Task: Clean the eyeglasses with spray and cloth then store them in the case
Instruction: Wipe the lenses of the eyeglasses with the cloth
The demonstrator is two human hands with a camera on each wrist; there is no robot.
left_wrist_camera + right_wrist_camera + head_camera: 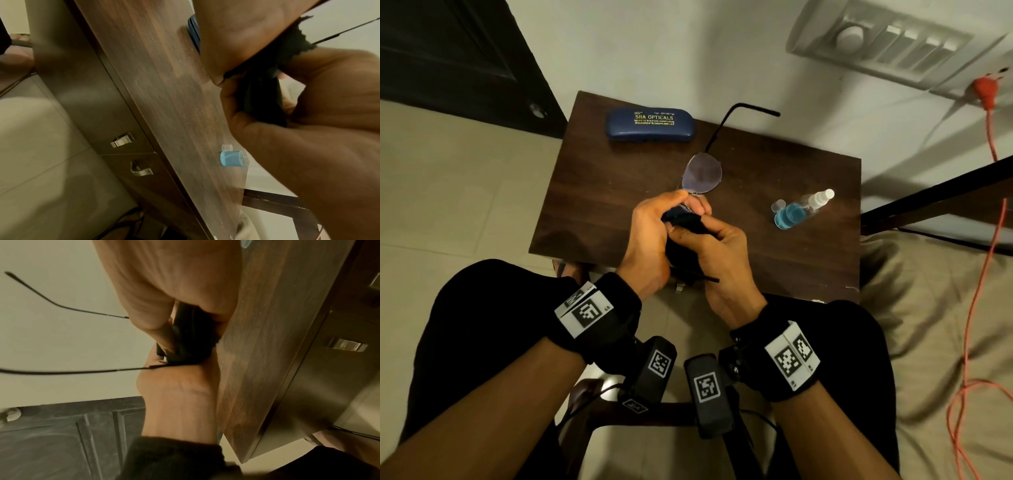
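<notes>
The eyeglasses (pixel 703 173) are held above the dark wooden table (pixel 592 192). One tinted lens shows, with a black temple arm reaching toward the wall. My left hand (pixel 688 202) pinches the frame at that lens's near edge. My right hand (pixel 698 229) grips a black cloth (pixel 681 250) bunched around the other lens, which is hidden. The cloth (pixel 263 100) sits squeezed between both hands, and both temple arms (pixel 61 371) stick out past them. The blue case (pixel 649 124) lies closed at the table's back. The spray bottle (pixel 796 209) of blue liquid lies on its side to the right.
A small clear cap (pixel 777 205) rests beside the bottle. The table front carries metal drawer handles (pixel 122 142). A bed (pixel 928 308) with an orange cable (pixel 976 308) is at the right. A dark door (pixel 448 51) stands at the back left.
</notes>
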